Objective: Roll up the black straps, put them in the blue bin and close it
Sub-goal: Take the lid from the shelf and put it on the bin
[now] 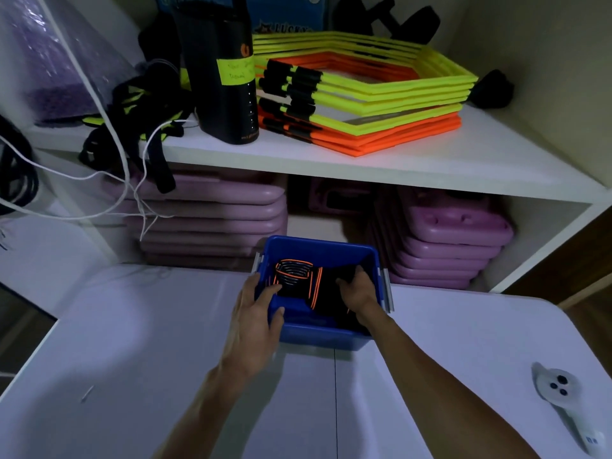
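An open blue bin (pixel 318 248) stands on the white table (pixel 139 342) near its far edge. Inside lie rolled black straps with orange edging (pixel 294 274); one roll stands on end at the left, another lies to its right. My left hand (pixel 255 313) grips the bin's near left wall, fingers curled over the rim and reaching inside. My right hand (pixel 359 291) is down inside the bin on the right, pressing on the black strap there. No lid is in view.
A white handheld controller (pixel 563 399) lies at the table's right. Behind the bin, a white shelf (pixel 381 160) carries yellow and orange hexagon rings (pixel 364 91), a black bottle (pixel 225 77) and tangled black straps (pixel 132 117). Purple steps (pixel 443 240) are stacked below. White cords hang left.
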Demonstrator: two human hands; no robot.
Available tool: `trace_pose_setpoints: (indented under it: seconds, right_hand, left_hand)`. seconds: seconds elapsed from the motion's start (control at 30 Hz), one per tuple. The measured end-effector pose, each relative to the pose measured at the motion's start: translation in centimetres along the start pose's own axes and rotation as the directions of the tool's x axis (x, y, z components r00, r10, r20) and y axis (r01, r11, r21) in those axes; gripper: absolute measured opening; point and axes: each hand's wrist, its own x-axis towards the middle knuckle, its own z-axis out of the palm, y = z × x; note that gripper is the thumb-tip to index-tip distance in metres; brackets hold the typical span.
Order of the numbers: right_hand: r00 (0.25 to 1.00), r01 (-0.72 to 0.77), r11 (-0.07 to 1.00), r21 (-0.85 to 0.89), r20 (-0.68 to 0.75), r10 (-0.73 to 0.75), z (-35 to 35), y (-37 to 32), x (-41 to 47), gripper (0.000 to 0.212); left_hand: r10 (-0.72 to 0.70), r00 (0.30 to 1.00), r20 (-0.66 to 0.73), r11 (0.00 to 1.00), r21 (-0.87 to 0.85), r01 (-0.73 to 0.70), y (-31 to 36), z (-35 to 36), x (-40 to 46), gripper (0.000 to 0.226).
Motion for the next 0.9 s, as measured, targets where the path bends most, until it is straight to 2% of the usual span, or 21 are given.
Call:
trace_pose_setpoints:
  seconds: [0.17, 0.3, 0.37, 0.5, 0.6, 0.8, 0.9]
  right_hand:
    - [0.994, 0.108, 0.993, 0.038, -0.034, -0.106, -2.2, -1.4, -2.9, 0.037]
    - [0.970, 0.204, 0.977, 0.067, -0.147, -0.193, -7.0, -5.2, -6.2, 0.050]
    - [0.935, 0.288, 0.958, 0.012, -0.220, -0.278, -10.8, -8.1, -8.2, 0.050]
    - [0.813, 0.424, 0.901, -0.095, -0.398, -0.425, -20.9, -15.2, -13.0, 0.048]
    - [0.711, 0.478, 0.858, -0.189, -0.491, -0.504, -29.2, -20.8, -17.9, 0.045]
    - [0.521, 0.470, 0.787, -0.401, -0.593, -0.614, -42.3, -29.2, -25.7, 0.050]
    - [0.417, 0.483, 0.747, -0.456, -0.631, -0.654, -46.7, -33.0, -27.9, 0.042]
  left_hand:
    - [0.065, 0.998, 0.014, 0.998, -0.014, -0.065, 2.3, -1.1, 0.1, 0.042]
    - [0.210, 0.978, 0.003, 0.977, -0.028, -0.210, 7.2, -3.4, 1.7, 0.040]
    - [0.311, 0.950, -0.006, 0.949, -0.047, -0.311, 11.3, -5.3, 3.4, 0.040]
    - [0.524, 0.848, -0.077, 0.843, -0.097, -0.529, 22.5, -10.3, 7.4, 0.041]
    - [0.631, 0.761, -0.150, 0.755, -0.110, -0.647, 32.0, -14.9, 9.7, 0.039]
    - [0.757, 0.585, -0.290, 0.600, -0.046, -0.799, 47.4, -23.0, 13.3, 0.037]
    - [0.787, 0.514, -0.342, 0.545, -0.005, -0.838, 53.3, -25.7, 14.5, 0.034]
